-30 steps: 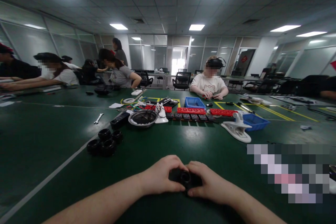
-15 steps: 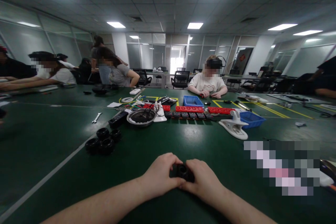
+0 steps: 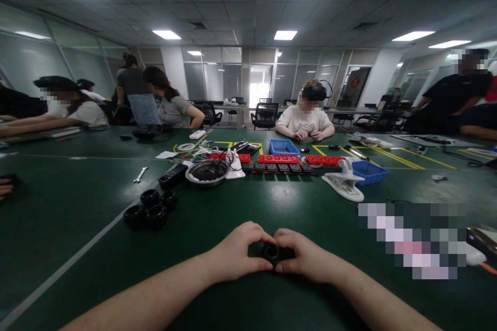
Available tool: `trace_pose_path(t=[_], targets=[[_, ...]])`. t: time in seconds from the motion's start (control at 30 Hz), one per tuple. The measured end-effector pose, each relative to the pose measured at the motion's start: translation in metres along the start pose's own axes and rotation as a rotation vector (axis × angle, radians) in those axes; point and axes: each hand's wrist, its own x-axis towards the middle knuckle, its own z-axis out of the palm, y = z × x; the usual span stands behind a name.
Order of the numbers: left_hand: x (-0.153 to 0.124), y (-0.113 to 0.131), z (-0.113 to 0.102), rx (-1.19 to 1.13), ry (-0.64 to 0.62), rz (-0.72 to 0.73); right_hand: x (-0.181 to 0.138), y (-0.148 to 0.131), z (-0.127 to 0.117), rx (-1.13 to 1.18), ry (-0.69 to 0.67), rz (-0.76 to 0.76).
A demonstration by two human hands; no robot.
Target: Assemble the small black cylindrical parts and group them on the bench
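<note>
My left hand [image 3: 240,249] curls its thumb and fingers around the left side of a small black round part [image 3: 271,252] with a hollow centre. From the other side, my right hand [image 3: 306,256] grips the same part, its fingertips close to those of the left. The part is low over the green table [image 3: 217,300]; whether it touches the surface I cannot tell. To the left stands a cluster of several similar-looking black round pieces [image 3: 156,215], apart from both hands.
Beyond the hands lie a wrench [image 3: 140,175], a metal-rimmed bowl [image 3: 207,182] with cables, red strips [image 3: 278,159], a black socket-like row [image 3: 277,169], a white clamp-like stand [image 3: 344,186] and blue trays [image 3: 368,173]. Across the table sits a person [image 3: 305,119]; others are at left and right.
My right hand has shifted slightly right, and its fingers have opened out a little around the black part, showing more of it. The view has shifted slightly.
</note>
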Motion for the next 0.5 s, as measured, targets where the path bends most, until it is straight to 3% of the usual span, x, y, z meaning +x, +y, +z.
trace_pose_path(t=[0.17, 0.33, 0.4, 0.5], targets=[[0.001, 0.002, 0.0, -0.013, -0.026, -0.047, 0.002, -0.004, 0.009, -0.198, 0.089, 0.116], [0.001, 0.001, 0.014, 0.042, 0.154, -0.173, 0.004, -0.013, 0.026, -0.545, 0.267, 0.185], [0.001, 0.001, 0.017, 0.066, 0.197, -0.175, 0.003, -0.014, 0.028, -0.566, 0.301, 0.187], [0.0, 0.001, 0.013, 0.062, 0.135, -0.115, 0.0, -0.01, 0.02, -0.43, 0.243, 0.13]])
